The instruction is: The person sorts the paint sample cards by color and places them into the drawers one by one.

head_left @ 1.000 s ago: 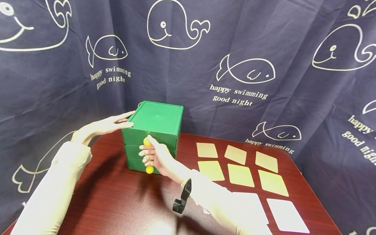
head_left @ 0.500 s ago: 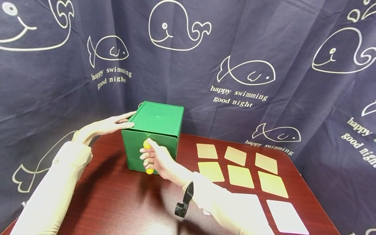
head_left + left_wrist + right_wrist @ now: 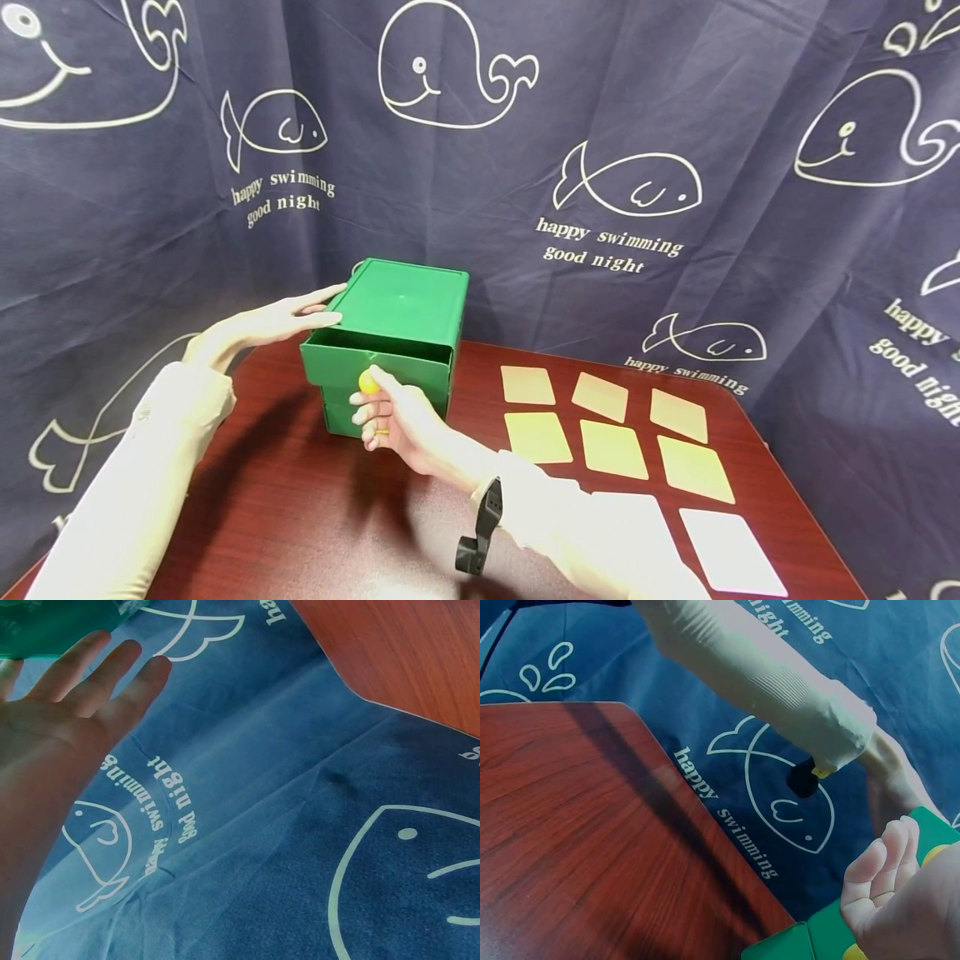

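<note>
A green drawer cabinet (image 3: 401, 300) stands on the table, its top drawer (image 3: 337, 362) pulled partly out with a dark gap behind the front. My right hand (image 3: 405, 421) is at that front, thumb against the round yellow knob (image 3: 368, 382) and fingers curled beside it. In the right wrist view, the same hand (image 3: 907, 900) shows curled fingers over the green front, with yellow on either side. My left hand (image 3: 273, 321) rests on the cabinet's top left edge. Its fingers (image 3: 124, 694) look straight and spread in the left wrist view.
Several square cards (image 3: 613, 448), yellowish and white, lie in rows on the right of the reddish-brown table (image 3: 300, 517). A dark blue curtain (image 3: 480, 183) with whale and fish drawings hangs close behind the table. A black wrist camera (image 3: 480, 529) sits on my right wrist.
The top drawer has slid out from the cabinet toward me, with my right hand at its yellow knob moving along. My left hand has stayed in place on the cabinet.
</note>
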The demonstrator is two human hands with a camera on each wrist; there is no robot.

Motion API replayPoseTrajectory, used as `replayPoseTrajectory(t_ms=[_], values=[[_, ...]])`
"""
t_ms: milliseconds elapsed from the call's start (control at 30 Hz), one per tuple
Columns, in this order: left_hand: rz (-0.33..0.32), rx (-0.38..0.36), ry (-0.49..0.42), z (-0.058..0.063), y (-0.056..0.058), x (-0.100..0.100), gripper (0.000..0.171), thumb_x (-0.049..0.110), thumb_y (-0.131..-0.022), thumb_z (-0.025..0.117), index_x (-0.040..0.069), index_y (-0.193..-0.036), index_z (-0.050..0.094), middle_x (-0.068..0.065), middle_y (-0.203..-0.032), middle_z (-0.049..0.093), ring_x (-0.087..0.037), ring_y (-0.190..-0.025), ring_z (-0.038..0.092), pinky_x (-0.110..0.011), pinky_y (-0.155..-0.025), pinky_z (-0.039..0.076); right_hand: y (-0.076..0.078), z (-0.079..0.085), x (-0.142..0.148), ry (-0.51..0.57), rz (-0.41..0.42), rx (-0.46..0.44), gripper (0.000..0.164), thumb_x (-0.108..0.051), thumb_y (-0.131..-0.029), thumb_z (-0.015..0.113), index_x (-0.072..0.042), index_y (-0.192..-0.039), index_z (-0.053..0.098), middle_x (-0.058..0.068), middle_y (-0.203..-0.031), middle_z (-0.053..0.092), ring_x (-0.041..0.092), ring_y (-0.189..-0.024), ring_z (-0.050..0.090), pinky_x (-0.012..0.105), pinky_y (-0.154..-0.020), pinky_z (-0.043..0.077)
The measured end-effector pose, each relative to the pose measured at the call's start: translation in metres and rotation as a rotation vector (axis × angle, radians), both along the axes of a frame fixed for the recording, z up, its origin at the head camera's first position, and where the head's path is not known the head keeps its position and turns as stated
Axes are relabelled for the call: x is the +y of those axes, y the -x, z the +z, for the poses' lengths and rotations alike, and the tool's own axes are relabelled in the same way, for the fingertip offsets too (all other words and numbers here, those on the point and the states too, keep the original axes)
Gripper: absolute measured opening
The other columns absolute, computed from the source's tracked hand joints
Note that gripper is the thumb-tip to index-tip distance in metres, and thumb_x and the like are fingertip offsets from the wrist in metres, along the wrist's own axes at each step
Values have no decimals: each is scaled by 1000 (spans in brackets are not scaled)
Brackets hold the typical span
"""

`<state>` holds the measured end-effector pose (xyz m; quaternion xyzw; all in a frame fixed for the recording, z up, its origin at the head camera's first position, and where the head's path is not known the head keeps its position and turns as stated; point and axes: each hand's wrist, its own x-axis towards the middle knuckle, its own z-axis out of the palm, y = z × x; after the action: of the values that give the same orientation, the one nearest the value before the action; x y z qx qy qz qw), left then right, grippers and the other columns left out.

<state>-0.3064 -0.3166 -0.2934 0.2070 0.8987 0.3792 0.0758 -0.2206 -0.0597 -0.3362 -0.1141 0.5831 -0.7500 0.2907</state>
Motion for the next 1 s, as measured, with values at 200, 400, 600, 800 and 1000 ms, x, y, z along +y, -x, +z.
replayPoseTrajectory(t_ms=[200,400,600,800,1000], values=[[-3,-4,-15,-1,1,1,67,37,-101,49,27,-156,13,-17,-151,40,-29,-137,40,-40,-112,31,-6,0,1,7,1,-10,42,-42,-98,46,-3,-90,61,-3,-62,57,9,-49,46,19,-49,41],[-2,1,-37,-3,3,1,67,35,-101,49,24,-156,13,-18,-150,40,-32,-137,39,-40,-113,30,-12,-1,1,8,10,-17,42,-43,-97,47,-3,-90,60,-2,-62,57,10,-50,46,19,-49,42],[2,6,-48,-5,5,1,67,35,-101,50,22,-156,14,-18,-150,41,-30,-136,40,-20,-105,34,-17,-1,2,0,21,-13,43,-44,-96,49,-3,-91,61,-2,-63,57,10,-51,45,20,-50,42],[-5,-3,-53,-6,4,0,67,35,-101,50,25,-156,14,-18,-150,41,-29,-136,41,-18,-105,34,-23,-1,4,-2,41,-26,41,-44,-96,49,-6,-87,61,-2,-63,57,9,-51,46,20,-51,42],[-8,-3,-53,-5,2,-1,66,36,-101,49,28,-156,14,-16,-150,42,-29,-136,41,-11,-102,34,-30,-1,5,5,64,-18,43,-45,-96,49,-4,-90,61,-2,-62,58,9,-51,46,20,-51,41]])
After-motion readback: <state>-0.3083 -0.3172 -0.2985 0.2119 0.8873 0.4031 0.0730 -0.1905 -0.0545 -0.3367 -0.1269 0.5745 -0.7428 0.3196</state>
